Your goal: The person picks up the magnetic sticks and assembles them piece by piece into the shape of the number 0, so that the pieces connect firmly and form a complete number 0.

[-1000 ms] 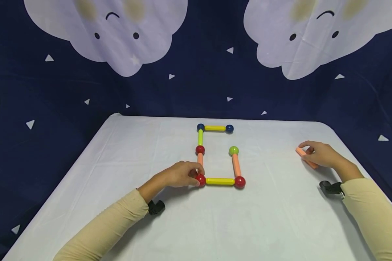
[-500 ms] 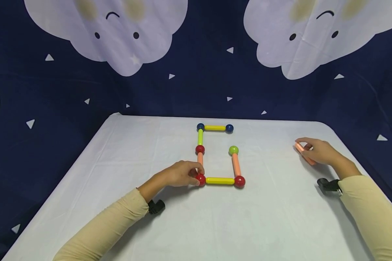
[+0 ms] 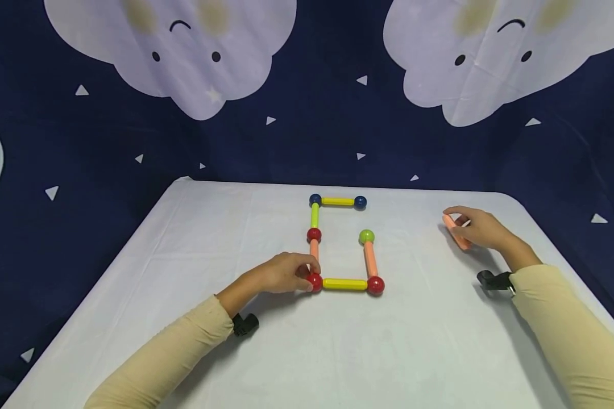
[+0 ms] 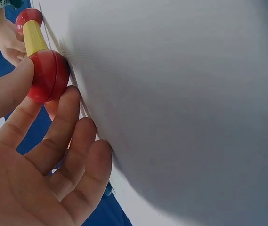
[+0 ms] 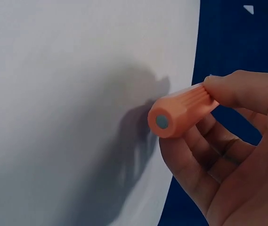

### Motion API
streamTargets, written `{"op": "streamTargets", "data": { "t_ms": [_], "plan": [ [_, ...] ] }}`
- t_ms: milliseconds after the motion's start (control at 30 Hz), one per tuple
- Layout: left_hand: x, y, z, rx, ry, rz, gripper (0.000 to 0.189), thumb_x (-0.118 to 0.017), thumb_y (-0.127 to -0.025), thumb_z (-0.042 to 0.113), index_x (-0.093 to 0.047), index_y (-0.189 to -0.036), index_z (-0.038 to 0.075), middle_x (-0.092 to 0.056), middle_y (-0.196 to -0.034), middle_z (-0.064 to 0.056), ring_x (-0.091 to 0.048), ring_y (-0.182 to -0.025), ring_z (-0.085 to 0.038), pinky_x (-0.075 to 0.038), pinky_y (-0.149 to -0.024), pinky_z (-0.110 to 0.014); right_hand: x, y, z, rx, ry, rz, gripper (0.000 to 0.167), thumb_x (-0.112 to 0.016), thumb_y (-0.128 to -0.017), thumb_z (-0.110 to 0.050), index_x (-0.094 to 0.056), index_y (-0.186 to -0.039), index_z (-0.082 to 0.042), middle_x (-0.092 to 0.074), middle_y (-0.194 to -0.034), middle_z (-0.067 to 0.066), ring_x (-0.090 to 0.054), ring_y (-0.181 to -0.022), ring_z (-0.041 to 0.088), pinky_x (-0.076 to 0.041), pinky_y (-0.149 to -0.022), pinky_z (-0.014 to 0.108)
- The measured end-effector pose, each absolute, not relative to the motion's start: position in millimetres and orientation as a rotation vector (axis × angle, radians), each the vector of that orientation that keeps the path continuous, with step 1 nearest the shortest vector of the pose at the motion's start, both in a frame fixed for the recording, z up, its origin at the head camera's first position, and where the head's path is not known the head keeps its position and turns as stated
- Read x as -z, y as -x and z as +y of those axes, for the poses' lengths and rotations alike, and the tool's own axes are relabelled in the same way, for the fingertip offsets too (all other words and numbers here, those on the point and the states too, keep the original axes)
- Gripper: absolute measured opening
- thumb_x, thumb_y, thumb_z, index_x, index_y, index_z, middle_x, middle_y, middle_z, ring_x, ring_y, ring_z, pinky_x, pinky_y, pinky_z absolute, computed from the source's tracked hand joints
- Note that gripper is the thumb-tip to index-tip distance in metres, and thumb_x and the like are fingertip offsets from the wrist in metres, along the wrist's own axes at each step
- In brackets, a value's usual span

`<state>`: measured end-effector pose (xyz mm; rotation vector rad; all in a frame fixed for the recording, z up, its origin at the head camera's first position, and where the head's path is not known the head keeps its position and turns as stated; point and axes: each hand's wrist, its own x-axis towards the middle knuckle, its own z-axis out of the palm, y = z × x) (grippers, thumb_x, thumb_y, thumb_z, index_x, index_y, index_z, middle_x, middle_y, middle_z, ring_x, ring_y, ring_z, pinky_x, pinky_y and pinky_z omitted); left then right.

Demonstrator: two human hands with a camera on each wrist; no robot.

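Note:
My left hand [image 3: 281, 272] pinches a red ball [image 4: 49, 75] between thumb and fingers at the near left corner of a flat shape of magnetic rods and balls. From that ball a yellow rod [image 3: 345, 284] runs right to another red ball [image 3: 376, 286]. An orange rod [image 3: 370, 259] goes up from there to a green ball [image 3: 366, 237]. Over the right part of the table, my right hand [image 3: 486, 229] holds a loose orange rod [image 5: 183, 110] between thumb and fingers. A round grey magnet shows in the rod's end in the right wrist view.
Beyond the left hand, an orange rod [image 3: 314, 248], a red ball [image 3: 314, 235] and a lime rod [image 3: 315, 216] lead up to a blue ball [image 3: 315, 199]. A yellow rod [image 3: 337, 201] joins it to a second blue ball [image 3: 360, 202]. The table has a white cloth [image 3: 225, 227].
My right hand has lifted the orange rod and carried it left and farther back over the table. The left hand stays on the red ball.

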<state>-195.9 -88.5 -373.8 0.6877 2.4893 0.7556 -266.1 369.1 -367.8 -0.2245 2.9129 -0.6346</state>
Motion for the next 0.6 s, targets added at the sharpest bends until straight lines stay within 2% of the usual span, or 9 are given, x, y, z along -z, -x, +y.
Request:
{"op": "streamTargets", "data": {
  "t_ms": [600],
  "plan": [
    [373, 197, -88, -0.749, -0.692, 2.487, 0.022, -0.075, -0.088, 0.017, -0.066, -0.107, 0.023, -0.067, -0.092, 0.002, -0.056, -0.084, -0.015, -0.044, -0.072, -0.026, 372, 303, 305, 0.890, 0.164, 2.844, 0.052, -0.060, -0.095, -0.015, -0.045, -0.144, -0.007, -0.054, -0.128, 0.030, -0.059, -0.093, 0.028, -0.050, -0.066, 0.027]
  ]
}}
